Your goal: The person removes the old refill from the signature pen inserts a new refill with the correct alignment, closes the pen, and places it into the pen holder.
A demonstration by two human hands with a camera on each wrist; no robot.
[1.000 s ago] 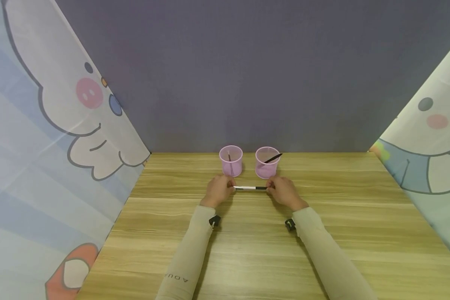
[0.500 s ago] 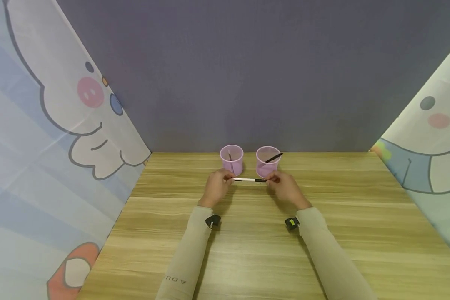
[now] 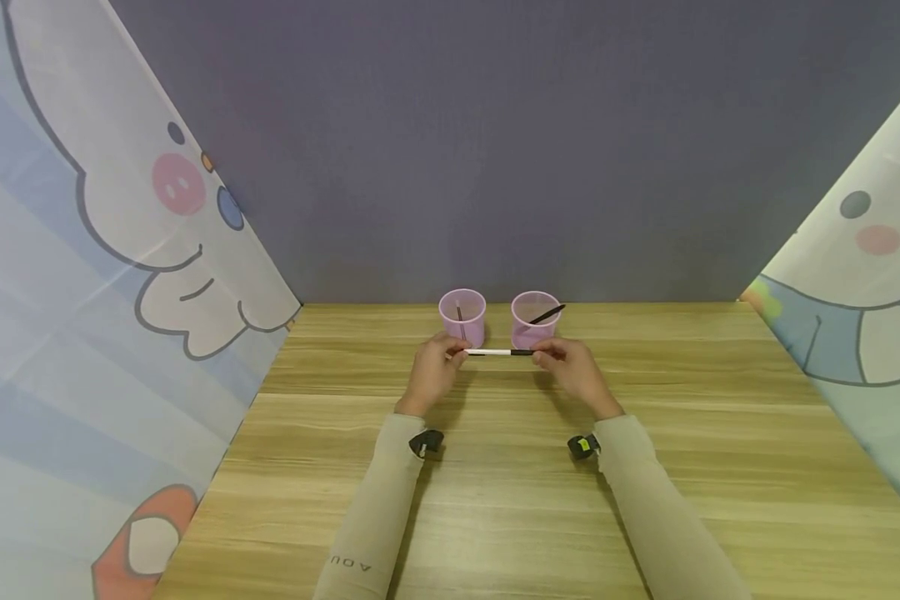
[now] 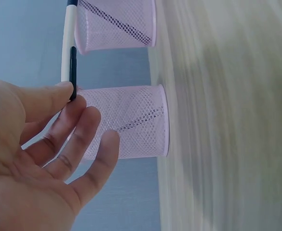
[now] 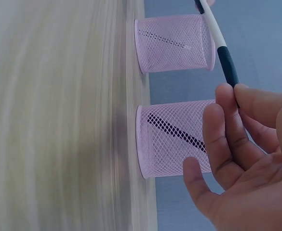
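Note:
A white pen [image 3: 489, 352] with a black clip and black grip section is held level between both hands, in front of two pink mesh pen holders. My left hand [image 3: 432, 373] pinches its clip end between thumb and index finger, the other fingers spread loosely. At the black end, my right hand [image 3: 572, 372] pinches with thumb and fingertips. The left pen holder [image 4: 136, 103] stands just beyond the left hand, with a thin dark pen slanting inside it. Beyond the right hand stands the right pen holder [image 5: 172, 163], where a black pen [image 3: 547, 314] leans out past the rim.
The wooden table [image 3: 510, 500] stretches out under both forearms. A grey panel [image 3: 495, 150] rises behind the pen holders, and cartoon-printed curtains [image 3: 60, 333] flank the left and right sides. Each wrist carries a small black camera [image 3: 427, 443].
Both hands have lifted the pen up and forward from near the tabletop, toward the pen holders. The pen holders and the pens in them have not moved.

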